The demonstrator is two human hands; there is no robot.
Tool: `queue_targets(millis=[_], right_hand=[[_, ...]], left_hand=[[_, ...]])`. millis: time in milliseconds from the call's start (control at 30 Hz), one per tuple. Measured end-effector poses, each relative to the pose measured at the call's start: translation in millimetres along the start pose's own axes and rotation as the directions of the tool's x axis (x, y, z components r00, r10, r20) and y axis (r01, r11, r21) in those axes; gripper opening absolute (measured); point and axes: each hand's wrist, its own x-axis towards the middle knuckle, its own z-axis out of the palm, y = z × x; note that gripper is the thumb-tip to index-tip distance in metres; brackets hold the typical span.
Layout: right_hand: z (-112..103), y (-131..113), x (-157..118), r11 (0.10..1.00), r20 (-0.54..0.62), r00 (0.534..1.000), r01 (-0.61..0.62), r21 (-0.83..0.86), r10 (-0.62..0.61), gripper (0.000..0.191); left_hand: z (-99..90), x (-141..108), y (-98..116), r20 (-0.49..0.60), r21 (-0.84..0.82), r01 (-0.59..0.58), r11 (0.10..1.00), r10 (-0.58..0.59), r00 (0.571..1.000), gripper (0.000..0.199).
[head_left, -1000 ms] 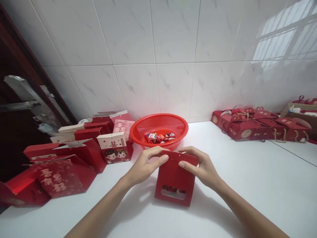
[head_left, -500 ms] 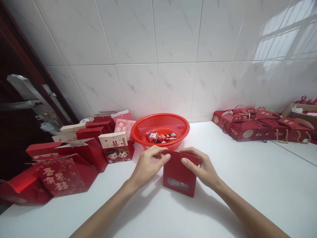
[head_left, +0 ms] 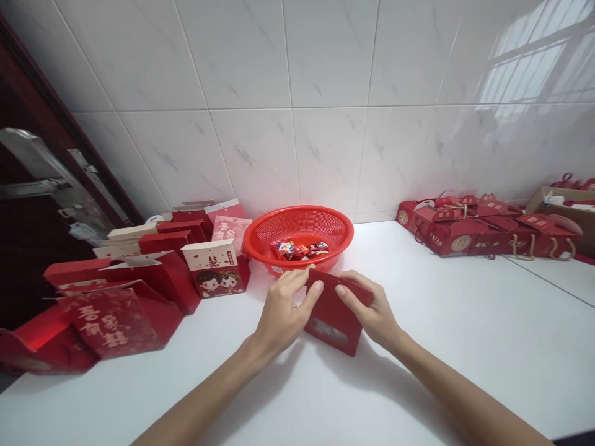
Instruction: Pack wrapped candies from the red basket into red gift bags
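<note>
A small red paper box [head_left: 333, 310] with a clear oval window low on its face stands slightly tilted on the white table, in front of the basket. My left hand [head_left: 289, 305] pinches its upper left edge, thumb on the near face and fingers behind. On the upper right edge my right hand [head_left: 370, 310] grips in the same way. Just behind is a red plastic basket [head_left: 298, 217] holding several wrapped candies [head_left: 302, 249]. The far side of the held box and some fingertips are hidden.
Many red and white gift boxes [head_left: 139, 316] stand on the left of the white table [head_left: 223, 371], one with two cartoon figures [head_left: 216, 267]. Red handled boxes [head_left: 465, 234] and a cardboard carton [head_left: 576, 214] are at the right. A tiled wall [head_left: 325, 56] rises behind.
The held box has turned and tilted a little, its lower end shifting left. Both hands have moved slightly with it, still gripping its top. The whole view has shifted slightly.
</note>
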Motion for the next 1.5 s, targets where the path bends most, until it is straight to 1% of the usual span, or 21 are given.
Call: queue_targets(millis=[133,267,333,433,533,633,767,967,1267,1500], right_hand=[[-2,-4,0,1.0,0.014,1.0,-0.009,0.016,0.009,0.024],[-5,-12,2,0.987,0.058,0.994,-0.102,0.125,0.095,0.025],[-6,-15,2,0.971,0.062,0.988,-0.153,0.183,0.144,0.025],[-6,-14,3,0.943,0.057,0.976,-0.216,0.253,0.208,0.028],[-4,-11,2,0.926,0.064,0.968,-0.251,0.283,0.243,0.031],[-3,-10,2,0.92,0.067,0.964,-0.265,0.288,0.257,0.032],[-3,-12,2,0.915,0.059,0.961,-0.276,0.295,0.271,0.032],[-4,-12,3,0.914,0.049,0.959,-0.282,0.293,0.28,0.034],[-3,-13,3,0.916,0.045,0.956,-0.292,0.275,0.291,0.035],[-4,-14,4,0.919,0.046,0.955,-0.294,0.262,0.292,0.035]], left_hand=[[-3.8,1,3,-0.002,-0.04,-0.019,0.999,0.019,1.0,0.027],[-4.9,1,8,-0.018,-0.134,0.004,0.991,-0.007,1.0,0.029],[-5.1,2,10,-0.022,-0.179,0.027,0.983,-0.031,0.999,0.028],[-6.3,3,11,-0.015,-0.233,0.063,0.97,-0.068,0.998,0.026],[-8.1,3,10,0.014,-0.278,0.102,0.955,-0.102,0.995,0.024],[-8.6,3,9,0.029,-0.286,0.132,0.949,-0.129,0.991,0.024],[-7.1,4,6,0.037,-0.274,0.147,0.95,-0.142,0.989,0.027],[-5.7,4,4,0.06,-0.304,0.172,0.937,-0.162,0.985,0.026],[-7.9,4,7,0.072,-0.295,0.175,0.939,-0.161,0.984,0.03],[-8.5,6,6,0.072,-0.291,0.15,0.945,-0.135,0.988,0.029]])
